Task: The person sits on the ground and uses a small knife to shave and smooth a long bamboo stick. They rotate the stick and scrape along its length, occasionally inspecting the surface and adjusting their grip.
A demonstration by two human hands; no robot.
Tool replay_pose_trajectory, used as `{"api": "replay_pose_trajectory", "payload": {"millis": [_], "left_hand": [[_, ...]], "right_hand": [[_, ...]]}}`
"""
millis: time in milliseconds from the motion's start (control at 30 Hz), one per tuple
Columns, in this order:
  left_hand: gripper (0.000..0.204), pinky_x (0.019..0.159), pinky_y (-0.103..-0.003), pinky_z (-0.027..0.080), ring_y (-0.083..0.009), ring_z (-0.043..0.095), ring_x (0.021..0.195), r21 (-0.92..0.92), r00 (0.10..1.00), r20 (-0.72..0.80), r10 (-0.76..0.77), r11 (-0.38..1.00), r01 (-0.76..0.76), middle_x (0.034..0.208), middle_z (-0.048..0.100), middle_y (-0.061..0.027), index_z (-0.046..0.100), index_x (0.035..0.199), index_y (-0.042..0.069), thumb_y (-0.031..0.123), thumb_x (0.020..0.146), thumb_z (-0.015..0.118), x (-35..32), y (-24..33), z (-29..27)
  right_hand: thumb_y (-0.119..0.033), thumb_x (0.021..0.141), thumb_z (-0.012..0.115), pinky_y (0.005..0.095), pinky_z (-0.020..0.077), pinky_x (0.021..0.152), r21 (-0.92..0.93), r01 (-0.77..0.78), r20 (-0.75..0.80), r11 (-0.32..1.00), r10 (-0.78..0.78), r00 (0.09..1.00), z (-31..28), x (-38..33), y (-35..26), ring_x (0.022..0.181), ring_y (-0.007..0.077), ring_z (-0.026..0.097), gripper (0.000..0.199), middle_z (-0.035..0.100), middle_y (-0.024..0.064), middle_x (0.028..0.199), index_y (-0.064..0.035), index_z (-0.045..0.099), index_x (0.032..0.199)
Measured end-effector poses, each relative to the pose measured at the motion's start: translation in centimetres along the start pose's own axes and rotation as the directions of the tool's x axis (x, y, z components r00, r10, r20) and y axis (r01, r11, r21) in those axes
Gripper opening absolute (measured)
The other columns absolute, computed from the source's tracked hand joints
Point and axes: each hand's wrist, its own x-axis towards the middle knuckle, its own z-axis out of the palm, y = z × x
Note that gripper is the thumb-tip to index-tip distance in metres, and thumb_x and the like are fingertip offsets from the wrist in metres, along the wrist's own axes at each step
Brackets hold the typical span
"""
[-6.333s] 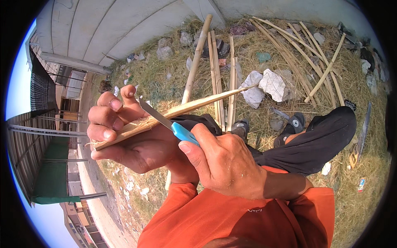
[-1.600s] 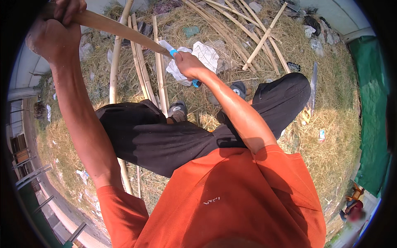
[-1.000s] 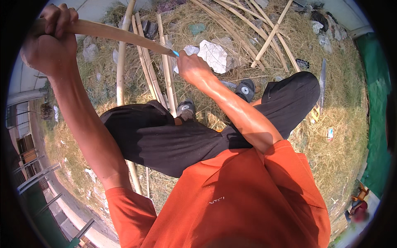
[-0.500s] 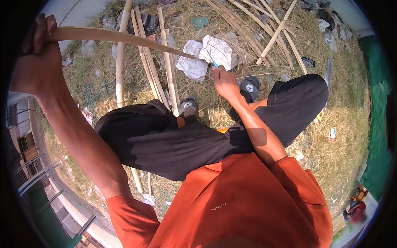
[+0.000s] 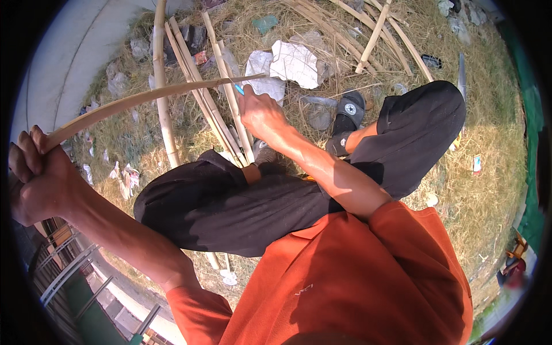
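Dry, straw-coloured grass (image 5: pixel 454 213), scattered with litter, covers the ground around you, with a pale wall (image 5: pixel 63 63) rising at the upper left and a green sheet (image 5: pixel 528 115) along the right edge. You sit low, knees apart in black trousers (image 5: pixel 213 210), below them an orange shirt (image 5: pixel 345 270). Your left hand (image 5: pixel 49 181), out at the left edge, has its fingers curled around the near end of a long, pale wooden strip (image 5: pixel 144 96). That strip slants up and across in front of you, narrowing to a tip that overlaps the left of two white chunks (image 5: pixel 294 64) in view. Your right hand (image 5: pixel 261 115) is closed around a knife with a blue handle (image 5: pixel 239 89), most of the grip hidden by your fingers. Its thin blade crosses the strip near the tip; you cannot tell from this angle whether it touches. Beyond the strip lie a round pole (image 5: pixel 158 46) and several split lengths (image 5: pixel 215 118); more slats (image 5: pixel 376 37) cross farther right. One grey sandal (image 5: pixel 350 108) shows on your right foot.
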Motion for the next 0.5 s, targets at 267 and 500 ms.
{"api": "replay_pose_trajectory", "payload": {"millis": [267, 500], "left_hand": [[0.035, 0.057, -0.035, 0.036, -0.0215, 0.035, 0.053, 0.015, 0.994, -0.099, 0.041, 0.999, -0.04, 0.064, 0.043, -0.0152, 0.055, 0.076, -0.005, 0.028, 0.07, 0.046, -0.5, 0.4, -1.3], [0.02, 0.055, -0.034, 0.031, -0.0164, 0.023, 0.05, 0.216, 0.968, -0.241, 0.073, 0.976, -0.02, 0.057, 0.021, -0.0026, 0.023, 0.06, 0.014, 0.023, 0.069, 0.039, -0.9, 0.5, 0.7]], "right_hand": [[-0.028, 0.097, 0.039, 0.056, 0.0464, 0.066, 0.153, -0.122, 0.152, 0.981, 0.099, 0.983, -0.5, 1.4, 0.1, 0.074, 0.0483, 0.061, 0.036, 0.062, 0.029, 0.076, 0.0012, 0.045, 0.117], [-0.029, 0.099, 0.037, 0.0541, 0.0491, 0.072, 0.037, -0.189, 0.252, 0.981, 0.174, 0.952, -0.9, 2.0, 0.7, 0.08, 0.0474, 0.062, 0.038, 0.062, 0.0288, 0.077, 0.0016, 0.045, 0.12]]}}
